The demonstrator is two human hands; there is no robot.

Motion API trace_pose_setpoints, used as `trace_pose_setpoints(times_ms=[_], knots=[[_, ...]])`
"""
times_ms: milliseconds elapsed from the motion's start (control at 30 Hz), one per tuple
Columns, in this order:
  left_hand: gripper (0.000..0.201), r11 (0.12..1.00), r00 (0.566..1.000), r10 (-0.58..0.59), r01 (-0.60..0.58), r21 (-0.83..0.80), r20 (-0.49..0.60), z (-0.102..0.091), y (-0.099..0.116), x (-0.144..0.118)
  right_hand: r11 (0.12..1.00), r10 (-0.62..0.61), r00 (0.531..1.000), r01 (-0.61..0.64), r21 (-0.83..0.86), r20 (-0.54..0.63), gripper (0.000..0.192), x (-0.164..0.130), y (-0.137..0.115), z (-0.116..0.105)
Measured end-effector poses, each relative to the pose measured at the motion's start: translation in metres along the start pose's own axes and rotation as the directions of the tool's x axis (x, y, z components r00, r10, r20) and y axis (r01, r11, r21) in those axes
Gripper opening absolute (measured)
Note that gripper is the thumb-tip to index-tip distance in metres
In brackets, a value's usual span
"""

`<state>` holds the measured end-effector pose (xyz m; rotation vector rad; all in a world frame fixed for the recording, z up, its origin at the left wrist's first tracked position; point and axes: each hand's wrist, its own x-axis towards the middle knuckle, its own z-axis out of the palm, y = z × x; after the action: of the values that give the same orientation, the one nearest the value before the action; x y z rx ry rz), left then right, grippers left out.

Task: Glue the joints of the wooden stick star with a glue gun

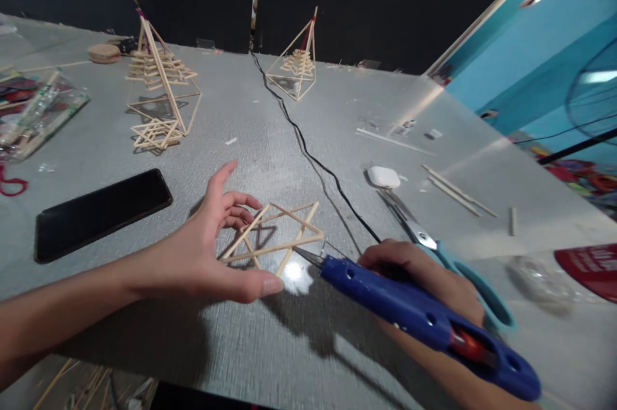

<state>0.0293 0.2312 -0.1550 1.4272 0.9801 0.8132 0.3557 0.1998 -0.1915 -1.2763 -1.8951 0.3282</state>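
My left hand [205, 249] curves round the left side of a six-pointed star of thin wooden sticks [274, 247]. Its thumb touches a lower tip of the star and some of the fingers rest at the upper left tip, while the index finger is raised. In my right hand [434, 278] is a blue hot glue gun [395, 307], its metal nozzle pointing left at a stick joint on the star's lower right side. Whether the nozzle touches the wood I cannot tell. Part of my right-hand fingers is hidden behind the glue gun.
Teal-handled scissors [453, 262] lie beside my right hand, near a white earbud case [384, 177]. A black cord [308, 151] runs across the table. A phone [103, 214], stacked stick stars [155, 133] and two stick pyramids [164, 85] stand left and behind.
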Motion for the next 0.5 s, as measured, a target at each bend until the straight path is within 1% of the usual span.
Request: trace_pose_setpoints(times_ms=[100,167,267,400,500], knots=[[0.153,0.998,1.0,0.0,0.0,0.057,-0.002,-0.002,0.001,-0.002,1.0,0.011,0.999,-0.011,-0.002,0.032,0.008,0.002,-0.009,-0.002],[0.154,0.996,1.0,0.011,-0.011,0.092,0.002,-0.003,0.001,-0.004,1.0,0.007,0.999,-0.007,-0.008,0.049,0.01,0.002,-0.017,-0.004],[0.154,0.991,1.0,0.025,-0.024,0.133,-0.01,-0.004,0.002,-0.005,0.999,-0.004,0.999,0.006,-0.044,0.04,0.011,0.002,-0.025,-0.004],[0.152,0.987,0.999,0.039,-0.033,0.158,-0.031,-0.002,0.002,-0.005,0.995,-0.007,1.0,0.008,-0.097,0.015,0.007,0.003,-0.025,-0.004],[0.151,0.985,0.998,0.045,-0.039,0.169,-0.037,-0.001,0.002,-0.004,0.988,-0.075,0.997,0.076,-0.133,0.014,0.004,0.005,-0.023,-0.004]])
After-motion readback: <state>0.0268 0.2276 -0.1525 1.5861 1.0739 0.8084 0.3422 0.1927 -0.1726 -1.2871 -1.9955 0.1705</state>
